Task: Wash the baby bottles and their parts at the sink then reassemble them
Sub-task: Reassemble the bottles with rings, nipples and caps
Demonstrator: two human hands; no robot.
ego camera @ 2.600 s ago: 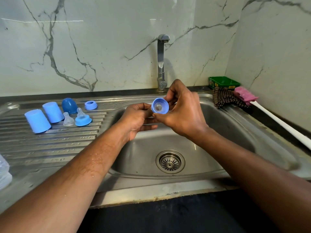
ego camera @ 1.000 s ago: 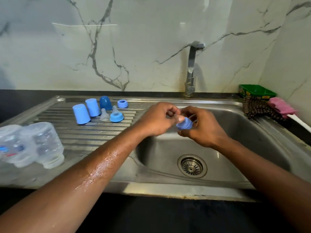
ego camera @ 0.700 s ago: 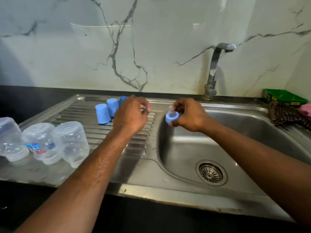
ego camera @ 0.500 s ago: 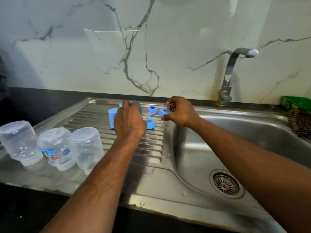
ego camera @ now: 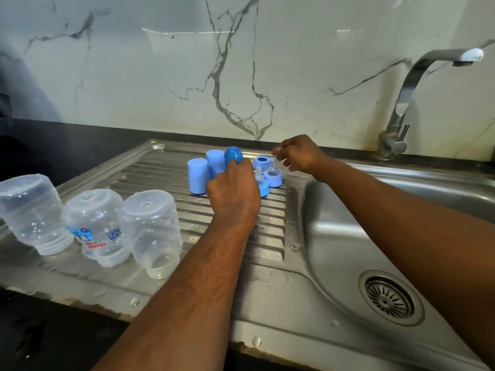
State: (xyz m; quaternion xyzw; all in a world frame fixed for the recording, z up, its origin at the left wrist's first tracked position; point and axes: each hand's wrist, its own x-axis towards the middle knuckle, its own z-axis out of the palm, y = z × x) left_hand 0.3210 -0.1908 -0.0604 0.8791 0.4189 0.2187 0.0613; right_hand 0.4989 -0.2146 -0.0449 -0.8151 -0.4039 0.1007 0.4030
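Looking down from the head view, the left hand (ego camera: 232, 194) reaches over the blue parts on the draining board (ego camera: 160, 167), fingertips curled at the round blue cap (ego camera: 233, 154); whether its grip has closed cannot be told. The right hand (ego camera: 297, 154), loosely curled and holding nothing, hovers just right of the upright collar with nipple (ego camera: 273, 176). Three clear bottles (ego camera: 150, 228) stand inverted, well left.

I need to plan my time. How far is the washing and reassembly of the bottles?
Done: three clear bottles drain upside down; blue caps stand washed. In hand: the right hand has set a ring with teat down; the left hand reaches among the parts. Left: all reassembly.
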